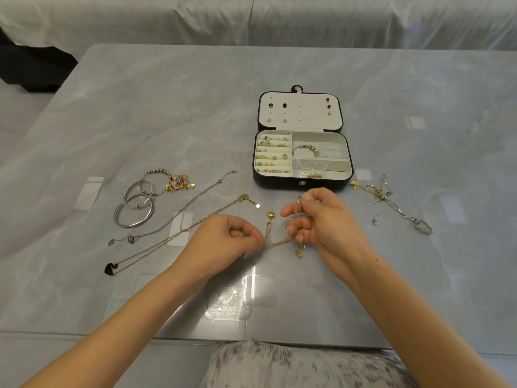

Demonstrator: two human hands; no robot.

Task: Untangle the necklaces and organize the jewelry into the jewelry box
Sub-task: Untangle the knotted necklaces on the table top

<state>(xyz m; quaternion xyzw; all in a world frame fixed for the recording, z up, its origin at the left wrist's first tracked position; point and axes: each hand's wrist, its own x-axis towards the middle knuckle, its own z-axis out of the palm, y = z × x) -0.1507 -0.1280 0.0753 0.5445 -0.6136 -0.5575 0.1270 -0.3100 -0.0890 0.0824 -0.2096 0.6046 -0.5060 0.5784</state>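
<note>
Gold necklace chain [281,243] hangs stretched just in front of the open jewelry box [279,182], the left grip [235,236] pinching one part and the right grip [317,219] pinching another, probably so that the tangle between them loosens above the bench [167,107].

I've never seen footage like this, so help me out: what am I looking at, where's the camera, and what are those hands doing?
No machine here: a person wears one camera on the head, looking down at their own hands. The left hand and right hand each pinch a thin gold necklace between them. Beyond, on the grey table, an open jewelry box holds rings and earrings. Silver bangles and two laid-out necklaces lie left; a tangle of chains lies right.
</note>
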